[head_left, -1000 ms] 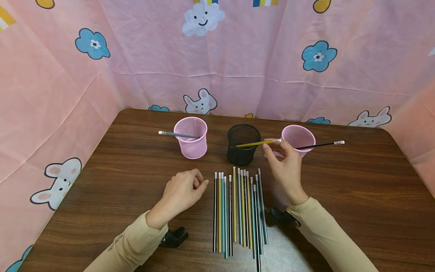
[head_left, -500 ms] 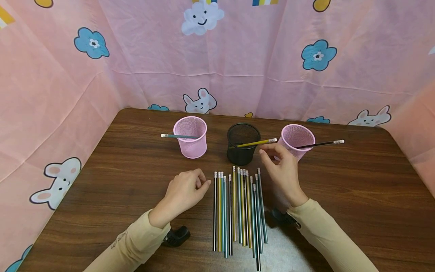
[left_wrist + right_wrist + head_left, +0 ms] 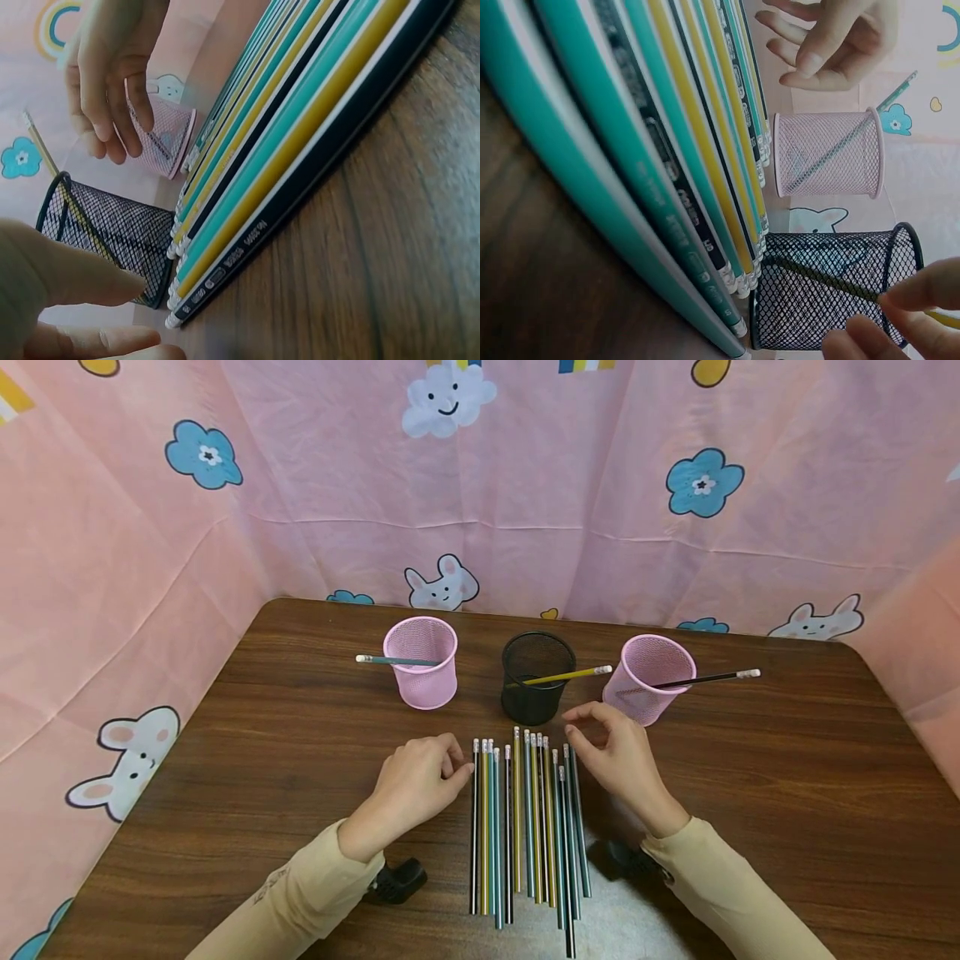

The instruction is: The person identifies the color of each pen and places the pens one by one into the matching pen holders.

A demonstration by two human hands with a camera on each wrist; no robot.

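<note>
My left hand point(image 3: 412, 783) hovers with loosely bent fingers beside the eraser ends at the left of a row of pencils point(image 3: 517, 827). It holds nothing, and its thumb tip overlaps the leftmost black pencil point(image 3: 474, 843) in the head view. The right hand point(image 3: 621, 758), likewise holding nothing, is over the row's right end, thumb and index finger apart. Just behind it stands a black mesh cup point(image 3: 528, 708) with a yellow pencil point(image 3: 566, 677) leaning out to the right. In the left wrist view, black, yellow and teal pencils point(image 3: 247, 172) lie side by side.
A pink mesh cup point(image 3: 429, 691) at the left holds a teal pencil point(image 3: 393, 660). Another pink mesh cup point(image 3: 637, 702) on the right holds a black pencil point(image 3: 708, 678). All stand on a brown wooden table point(image 3: 285, 735) before a pink printed cloth point(image 3: 525, 468).
My right hand has let go of the yellow pencil, which now leans in the black cup, and has come down toward the pencil row. The left hand has shifted slightly right.
</note>
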